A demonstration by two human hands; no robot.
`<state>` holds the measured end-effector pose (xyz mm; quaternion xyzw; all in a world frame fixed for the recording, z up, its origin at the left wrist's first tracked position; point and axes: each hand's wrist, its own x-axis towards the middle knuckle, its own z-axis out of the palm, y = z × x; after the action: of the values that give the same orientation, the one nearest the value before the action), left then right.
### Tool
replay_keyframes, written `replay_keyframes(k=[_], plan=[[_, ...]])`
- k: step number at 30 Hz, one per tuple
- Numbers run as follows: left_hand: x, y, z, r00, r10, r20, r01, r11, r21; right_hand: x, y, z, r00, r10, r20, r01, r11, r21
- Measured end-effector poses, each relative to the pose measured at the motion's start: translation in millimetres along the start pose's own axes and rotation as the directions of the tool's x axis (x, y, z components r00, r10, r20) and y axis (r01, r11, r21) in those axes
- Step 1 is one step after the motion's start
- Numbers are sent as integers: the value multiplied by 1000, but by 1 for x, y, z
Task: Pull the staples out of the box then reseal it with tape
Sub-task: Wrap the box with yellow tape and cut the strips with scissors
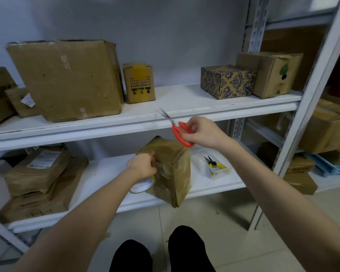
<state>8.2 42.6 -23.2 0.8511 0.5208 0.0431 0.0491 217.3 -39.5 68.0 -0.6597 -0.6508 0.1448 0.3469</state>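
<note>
Where our left hand (143, 165) curls against the taped box (171, 173) at the front of the lower shelf (106, 171), we cannot tell what its fingers pinch, and the wrist half hides the tape roll (142, 186). Our right hand (201, 132) grips orange scissors (177, 131) above the box, their blades blurred. A clear bag (216, 167) beside the box holds tools too small to name.

Pale wall (165, 36); white metal shelving (204, 99) with cartons; light tiled floor (214, 222)
</note>
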Motion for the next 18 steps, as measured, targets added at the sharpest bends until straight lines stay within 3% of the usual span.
replay_keyframes(k=[2, 6, 8, 12, 15, 18], plan=[[-2, 5, -1, 1000, -12, -22, 12, 1000, -2, 6, -19, 2, 979, -3, -204, -26, 990, -140], [-1, 6, -6, 994, -7, -107, 1, 998, -58, 36, -44, 3, 932, 43, -361, -163, 937, -309], [1, 5, -9, 993, -26, -118, 13, 994, -108, 52, -50, 3, 922, 51, -383, -205, 905, -373], [2, -2, -10, 997, -37, -72, 26, 989, -148, 76, -58, 4, 956, 88, -281, -197, 900, -389], [1, -7, -11, 995, -60, -77, 44, 980, -195, 77, -57, 10, 931, -72, -358, -51, 945, -322], [-1, -10, -8, 994, -101, -48, 89, 973, -211, 45, -54, 34, 816, -433, -383, 328, 893, -309]])
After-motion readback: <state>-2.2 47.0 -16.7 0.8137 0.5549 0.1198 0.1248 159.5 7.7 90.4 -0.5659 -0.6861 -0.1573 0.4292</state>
